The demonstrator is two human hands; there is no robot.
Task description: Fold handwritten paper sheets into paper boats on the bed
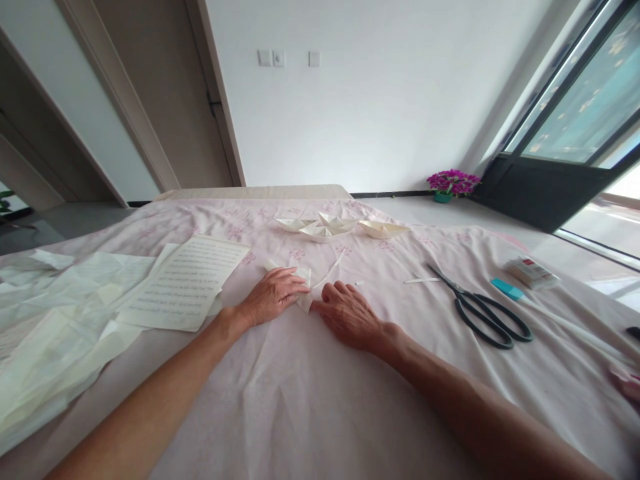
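A small piece of folded paper (305, 303) lies on the cloth in front of me. My left hand (274, 293) rests over it with fingers stretched out flat, hiding much of the paper. At the paper's right edge is my right hand (347, 313), its fingers curled in and the index fingertip and thumb closed at the paper's corner. A thin white paper strip (331, 268) lies just beyond the hands. Farther back stand several folded paper boats (327, 230), with another paper boat (384, 230) to their right.
Handwritten sheets (185, 283) and crumpled paper (65, 333) cover the left side. On the right lie black-handled scissors (483, 313), a blue-ended tool (507, 289) and a small box (531, 272). A pink patterned cloth (280, 413) spreads over the table.
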